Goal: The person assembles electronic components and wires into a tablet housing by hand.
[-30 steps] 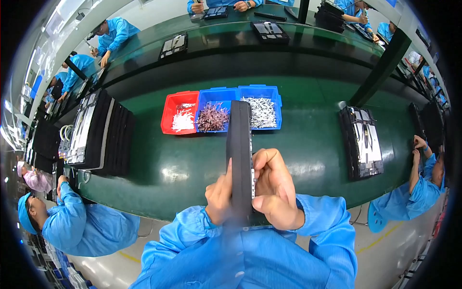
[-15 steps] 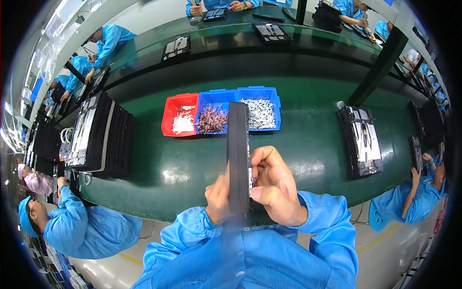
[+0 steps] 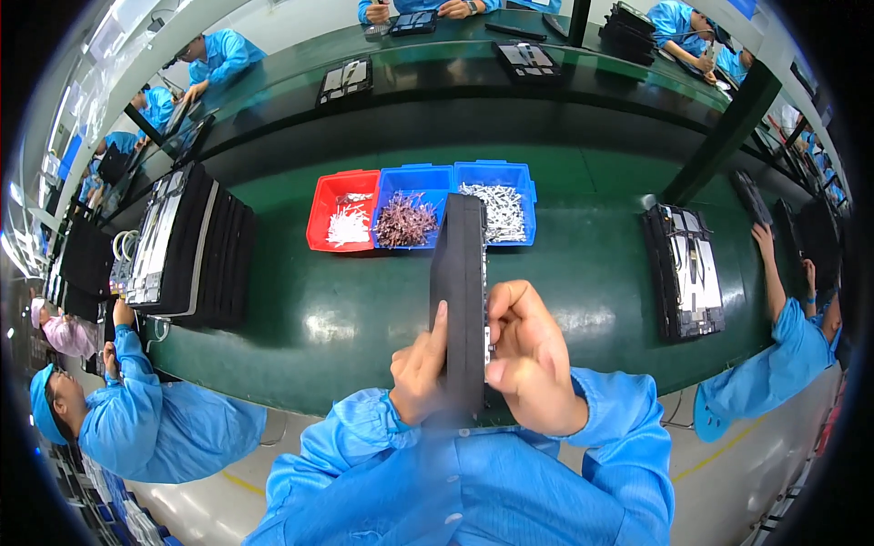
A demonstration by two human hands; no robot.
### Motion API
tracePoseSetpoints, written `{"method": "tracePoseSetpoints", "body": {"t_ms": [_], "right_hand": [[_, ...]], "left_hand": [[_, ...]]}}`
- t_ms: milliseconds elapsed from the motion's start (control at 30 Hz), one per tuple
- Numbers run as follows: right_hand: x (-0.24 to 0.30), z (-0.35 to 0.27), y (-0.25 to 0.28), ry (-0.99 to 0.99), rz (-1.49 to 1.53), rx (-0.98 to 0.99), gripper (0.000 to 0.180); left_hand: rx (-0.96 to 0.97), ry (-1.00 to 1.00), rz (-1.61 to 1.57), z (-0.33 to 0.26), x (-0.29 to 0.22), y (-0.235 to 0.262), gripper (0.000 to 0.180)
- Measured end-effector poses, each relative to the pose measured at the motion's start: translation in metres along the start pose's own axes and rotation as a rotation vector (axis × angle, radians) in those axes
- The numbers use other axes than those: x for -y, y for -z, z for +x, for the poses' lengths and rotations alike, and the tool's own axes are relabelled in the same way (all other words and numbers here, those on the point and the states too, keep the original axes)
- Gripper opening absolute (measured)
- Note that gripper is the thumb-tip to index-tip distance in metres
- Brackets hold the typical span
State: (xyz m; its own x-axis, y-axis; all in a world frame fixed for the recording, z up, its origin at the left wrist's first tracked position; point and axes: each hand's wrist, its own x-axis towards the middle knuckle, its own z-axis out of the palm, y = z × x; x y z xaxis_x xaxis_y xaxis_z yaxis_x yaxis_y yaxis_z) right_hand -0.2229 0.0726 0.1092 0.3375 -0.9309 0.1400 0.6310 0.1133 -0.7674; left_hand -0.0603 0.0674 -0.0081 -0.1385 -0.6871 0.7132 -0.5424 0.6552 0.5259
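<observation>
A flat black case (image 3: pixel 462 300) stands on edge in front of my body, upright between my hands. My left hand (image 3: pixel 417 373) grips it from the left, with a finger extended along its black face. At its right side, which carries small white and metallic parts, my right hand (image 3: pixel 533 369) has its fingers curled and its thumb pressed in close. Whatever those fingertips pinch is too small to make out. Behind the case, a red bin (image 3: pixel 314 232) holds white strips, one blue bin (image 3: pixel 390 182) brownish-red small pieces, and another blue bin (image 3: pixel 528 196) white small pieces.
Black cases are stacked (image 3: pixel 205 259) at the left of the green table (image 3: pixel 300 364). Another open-faced case (image 3: pixel 687 273) lies at the right, near a dark green post (image 3: pixel 724 136). Co-workers in blue (image 3: pixel 164 428) sit on both sides and across a raised shelf.
The case has turned slightly, showing more of its left face, and sits a little further right with my hands. At the right, a co-worker's arm now reaches forward to a dark device.
</observation>
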Motion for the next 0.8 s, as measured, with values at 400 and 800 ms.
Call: {"method": "tracePoseSetpoints", "body": {"t_ms": [400, 800], "right_hand": [[0.03, 0.008, 0.003, 0.16, -0.365, 0.016, 0.045], [0.061, 0.03, 0.012, 0.348, -0.726, -0.145, 0.04]], "left_hand": [[-0.048, 0.3, -0.329, 0.001, -0.02, 0.017, 0.036], [0.441, 0.531, -1.149, 0.039, -0.05, 0.085, 0.01]]}}
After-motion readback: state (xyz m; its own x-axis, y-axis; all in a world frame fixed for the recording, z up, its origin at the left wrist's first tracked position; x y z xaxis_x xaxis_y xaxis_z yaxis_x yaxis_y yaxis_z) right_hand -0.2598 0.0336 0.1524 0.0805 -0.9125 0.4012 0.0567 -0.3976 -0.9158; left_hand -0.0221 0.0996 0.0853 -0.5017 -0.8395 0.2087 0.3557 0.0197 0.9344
